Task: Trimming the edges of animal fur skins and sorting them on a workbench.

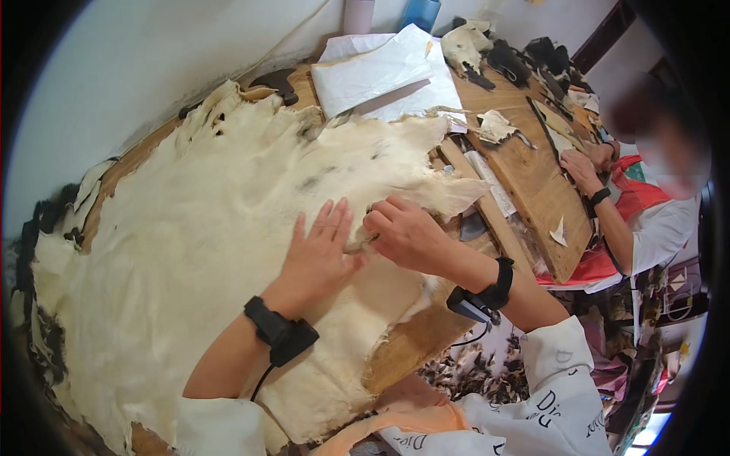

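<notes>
A large cream-coloured animal hide [190, 228] lies spread over the wooden table, with ragged edges and dark fur showing along the left rim. My left hand [321, 254] rests flat on the hide near its middle, fingers stretched and slightly apart. Just to its right, my right hand [411, 234] is closed, with curled fingers low over the hide. A small bit of something thin and dark shows by its fingertips, but most of it is hidden, so its kind cannot be made out. Both wrists wear black strapped devices.
White sheets [380, 76] lie at the table's far side, beside a dark curved object [277, 82]. To the right, a co-worker in a red apron [642, 186] handles pieces at a wooden board [525, 178]. Dark fur scraps [479, 368] cover the floor below.
</notes>
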Motion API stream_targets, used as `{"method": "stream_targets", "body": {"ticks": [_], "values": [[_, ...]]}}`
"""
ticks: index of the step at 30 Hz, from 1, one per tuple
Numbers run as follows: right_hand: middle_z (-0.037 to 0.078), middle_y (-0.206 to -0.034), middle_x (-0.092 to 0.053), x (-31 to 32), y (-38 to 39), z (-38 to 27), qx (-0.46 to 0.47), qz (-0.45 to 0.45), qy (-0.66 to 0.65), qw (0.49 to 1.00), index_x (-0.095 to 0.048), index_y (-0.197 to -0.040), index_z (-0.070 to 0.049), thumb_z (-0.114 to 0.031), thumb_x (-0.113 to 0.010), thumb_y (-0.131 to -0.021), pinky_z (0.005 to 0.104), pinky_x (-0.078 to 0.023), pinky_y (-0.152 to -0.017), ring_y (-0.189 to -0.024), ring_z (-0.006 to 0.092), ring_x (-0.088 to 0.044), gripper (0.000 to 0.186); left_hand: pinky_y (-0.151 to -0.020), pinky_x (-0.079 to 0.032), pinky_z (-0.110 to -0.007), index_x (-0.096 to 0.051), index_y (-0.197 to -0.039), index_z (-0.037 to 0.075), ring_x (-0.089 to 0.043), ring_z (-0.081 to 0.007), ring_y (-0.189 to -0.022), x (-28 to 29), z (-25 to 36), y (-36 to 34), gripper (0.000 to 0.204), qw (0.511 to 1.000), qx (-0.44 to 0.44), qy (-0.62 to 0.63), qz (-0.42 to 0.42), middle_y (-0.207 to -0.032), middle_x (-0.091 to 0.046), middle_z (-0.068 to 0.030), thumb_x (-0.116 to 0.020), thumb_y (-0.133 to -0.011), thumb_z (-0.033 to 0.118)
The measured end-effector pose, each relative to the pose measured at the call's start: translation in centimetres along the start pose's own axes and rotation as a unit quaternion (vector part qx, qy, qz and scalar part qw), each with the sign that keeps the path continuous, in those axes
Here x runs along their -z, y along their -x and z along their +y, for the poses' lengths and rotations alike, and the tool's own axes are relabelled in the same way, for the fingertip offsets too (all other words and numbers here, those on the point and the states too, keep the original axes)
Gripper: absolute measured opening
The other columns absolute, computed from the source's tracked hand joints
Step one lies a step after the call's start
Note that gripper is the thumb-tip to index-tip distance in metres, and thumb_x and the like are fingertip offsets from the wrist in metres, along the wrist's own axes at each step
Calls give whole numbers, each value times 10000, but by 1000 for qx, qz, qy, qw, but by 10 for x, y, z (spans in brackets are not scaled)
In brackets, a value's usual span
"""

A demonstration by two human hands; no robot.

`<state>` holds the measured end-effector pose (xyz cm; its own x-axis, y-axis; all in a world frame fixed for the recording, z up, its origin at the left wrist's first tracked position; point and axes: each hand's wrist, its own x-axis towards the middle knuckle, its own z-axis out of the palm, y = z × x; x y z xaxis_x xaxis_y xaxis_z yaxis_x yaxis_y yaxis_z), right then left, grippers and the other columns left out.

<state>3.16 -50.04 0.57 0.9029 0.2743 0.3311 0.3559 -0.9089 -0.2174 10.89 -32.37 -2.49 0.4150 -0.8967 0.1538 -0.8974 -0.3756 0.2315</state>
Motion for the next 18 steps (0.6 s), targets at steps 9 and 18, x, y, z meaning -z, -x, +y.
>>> {"method": "stream_targets", "body": {"ticks": [9, 18], "values": [[58, -855, -491, -11, -2, 7, 98, -46, 19, 994, -495, -861, -71, -166, -557, -679, 326, -397, -721, -831, 228, -470, 215, -1033, -150, -470, -328, -1298, 8, -200, -228, -1304, -5, 5, -9, 700, 1000, 5, 23, 5, -1390, -262, -113, -439, -815, 502], [45, -888, -486, -15, -15, 13, 105, -109, -11, 988, -540, -871, -92, -159, -566, -664, 326, -396, -741, -835, 216, -463, 219, -1042, -146, -449, -302, -1305, -8, -198, -234, -1306, 0, 1, -7, 759, 998, 22, 67, -6, -1398, -246, -113, -514, -778, 496]]}}
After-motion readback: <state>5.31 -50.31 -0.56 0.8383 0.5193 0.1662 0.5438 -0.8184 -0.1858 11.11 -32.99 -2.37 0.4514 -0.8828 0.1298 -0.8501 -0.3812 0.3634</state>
